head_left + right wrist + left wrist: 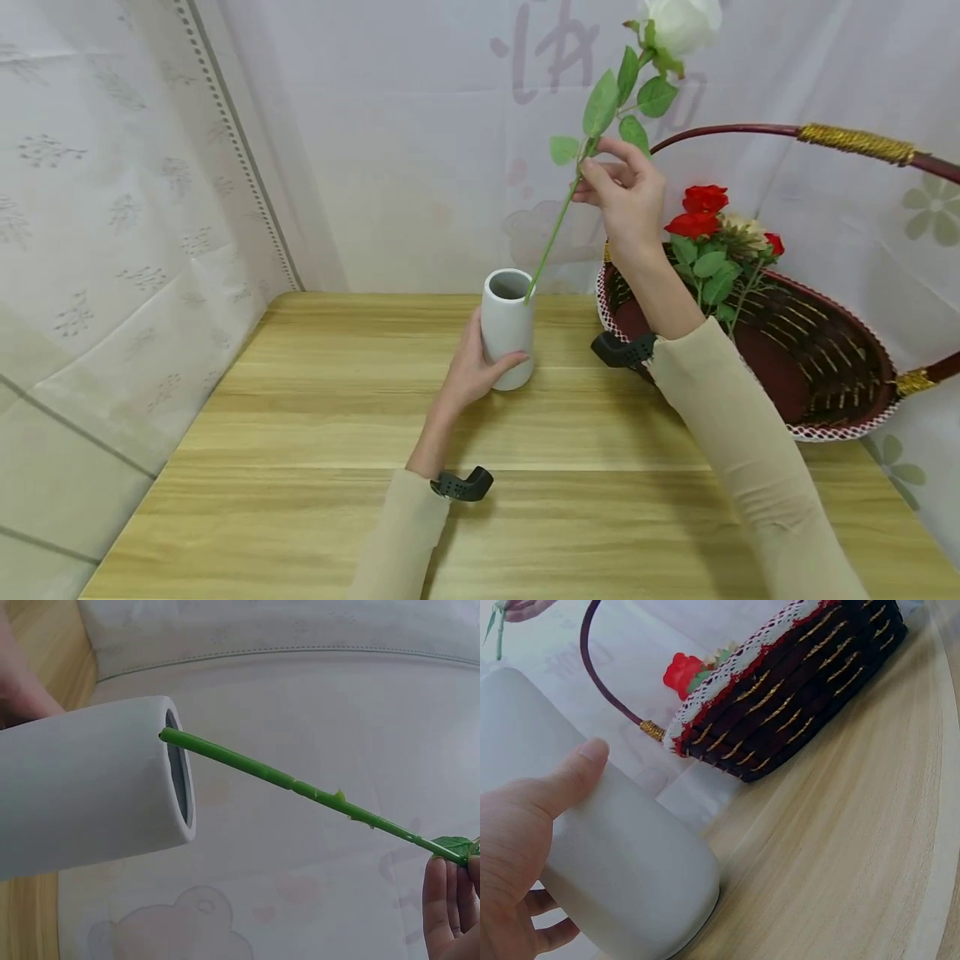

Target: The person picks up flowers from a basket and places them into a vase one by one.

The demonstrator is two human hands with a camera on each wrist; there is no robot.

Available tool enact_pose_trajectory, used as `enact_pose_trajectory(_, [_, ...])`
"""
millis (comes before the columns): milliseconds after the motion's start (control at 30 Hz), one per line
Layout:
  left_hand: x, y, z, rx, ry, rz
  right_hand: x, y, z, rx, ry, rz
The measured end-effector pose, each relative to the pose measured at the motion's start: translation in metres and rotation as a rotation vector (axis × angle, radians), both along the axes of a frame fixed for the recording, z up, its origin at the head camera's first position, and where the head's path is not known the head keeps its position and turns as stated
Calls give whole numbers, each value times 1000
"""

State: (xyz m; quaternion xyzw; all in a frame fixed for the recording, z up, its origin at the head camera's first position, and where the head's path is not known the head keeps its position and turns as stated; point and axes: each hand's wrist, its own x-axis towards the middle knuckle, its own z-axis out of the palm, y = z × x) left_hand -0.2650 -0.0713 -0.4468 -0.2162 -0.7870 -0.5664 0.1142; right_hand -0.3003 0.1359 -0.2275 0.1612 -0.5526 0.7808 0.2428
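Observation:
A plain white vase (pixel 507 337) stands upright on the wooden table. My left hand (pixel 476 367) grips its lower side, the thumb (pixel 585 771) lying across the front. Above and to the right, my right hand (pixel 626 187) pinches the green stem (pixel 300 787) of a white rose (pixel 682 25) just below its leaves. The rose slants, bloom up and to the right. The stem's cut end is at the vase's rim (pixel 187 814), overlapping it in view; whether it touches cannot be told. Part of the left hand's fingers is hidden behind the vase.
At the right sits a dark woven basket (pixel 825 358) with lace trim and a tall arched handle (pixel 750 129). Red roses (pixel 693 223) and a cream flower (pixel 742 229) lie in it. A pale printed cloth (pixel 375 150) hangs behind the table (pixel 337 400).

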Motion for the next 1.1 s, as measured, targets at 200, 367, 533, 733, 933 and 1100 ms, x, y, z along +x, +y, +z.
enact_pose_trajectory(200, [1,2,1,-13,-10,9,-4,-2,3,-24,-6,-1])
enact_pose_trajectory(367, [1,2,1,-13,-16,11,-8,-3,3,-35,-13,-7])
enact_pose_trajectory(533, [2,2,2,-4,-23,5,-12,-6,-3,-10,-33,-11])
enact_pose_trajectory(733, [2,1,2,-7,-23,5,-14,-12,-11,49,-40,-3])
enact_pose_trajectory(933, [3,0,3,-12,-27,10,-14,-19,-18,107,-33,6])
enact_pose_trajectory(1100, [7,-1,7,-8,-17,10,-14,-23,-23,165,-34,23])
